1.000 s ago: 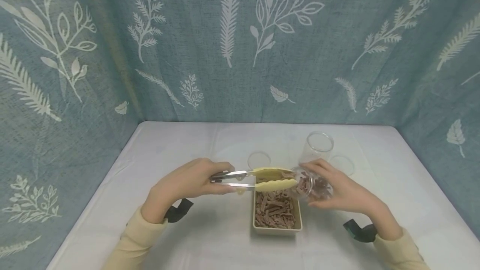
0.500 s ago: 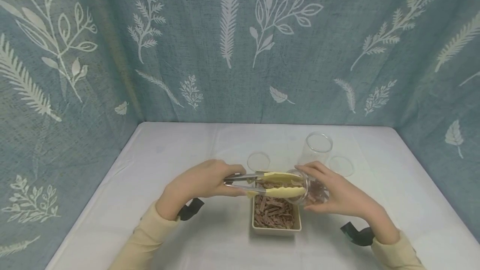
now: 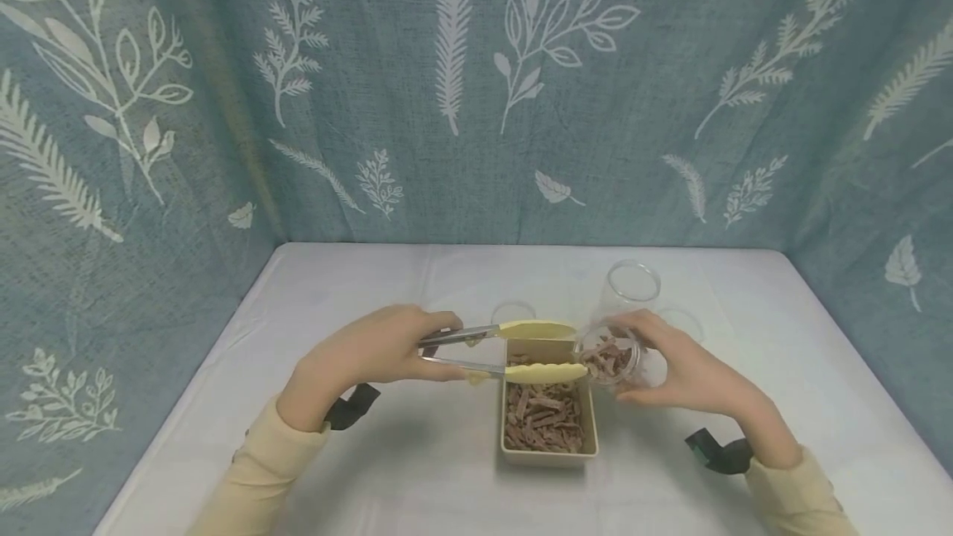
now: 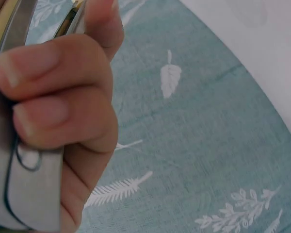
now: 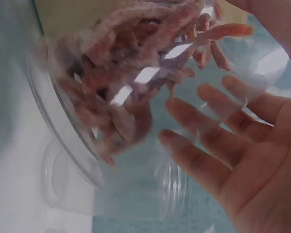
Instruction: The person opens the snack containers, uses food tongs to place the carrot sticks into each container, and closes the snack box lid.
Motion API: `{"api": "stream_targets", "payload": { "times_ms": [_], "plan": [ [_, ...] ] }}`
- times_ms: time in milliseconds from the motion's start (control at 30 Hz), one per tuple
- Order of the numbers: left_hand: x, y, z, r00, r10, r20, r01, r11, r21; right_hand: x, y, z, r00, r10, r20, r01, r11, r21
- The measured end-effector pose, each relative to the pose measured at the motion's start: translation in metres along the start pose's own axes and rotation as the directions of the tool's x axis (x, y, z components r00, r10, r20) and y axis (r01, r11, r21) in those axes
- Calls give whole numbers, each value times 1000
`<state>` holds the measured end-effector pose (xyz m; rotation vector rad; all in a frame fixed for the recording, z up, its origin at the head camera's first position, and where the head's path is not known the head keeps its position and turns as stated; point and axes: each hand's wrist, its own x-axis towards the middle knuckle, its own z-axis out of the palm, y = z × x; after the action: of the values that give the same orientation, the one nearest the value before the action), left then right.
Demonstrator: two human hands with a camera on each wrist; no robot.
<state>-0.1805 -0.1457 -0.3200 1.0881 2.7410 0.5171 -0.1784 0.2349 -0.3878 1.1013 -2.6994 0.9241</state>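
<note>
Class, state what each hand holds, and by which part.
Left hand: yellow-tipped tongs, by the metal handles. Right hand: clear open jar, around its side.

Blue-green leaf-printed fabric (image 3: 387,89) hangs on three sides; between stands a white table (image 3: 372,279).

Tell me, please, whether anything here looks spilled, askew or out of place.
Nothing looks spilled or damaged. Only the clear jar in the right grip stands out: it is tilted, apparently on purpose, mouth toward the yellow-tipped tongs, with meat-like strips inside. I see no strips on the white table.
</note>
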Motion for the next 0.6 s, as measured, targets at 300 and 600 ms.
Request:
{"api": "stream_targets", "payload": {
  "times_ms": [300,600],
  "plan": [
    [-2,-6,0,998,1,70,-3,999,34,-2,11,-5,998,57,-40,-53,993,106],
    [6,-4,1,992,9,127,-20,996,85,-1,19,-7,995,-31,-95,62,938,342]
  ]
}}
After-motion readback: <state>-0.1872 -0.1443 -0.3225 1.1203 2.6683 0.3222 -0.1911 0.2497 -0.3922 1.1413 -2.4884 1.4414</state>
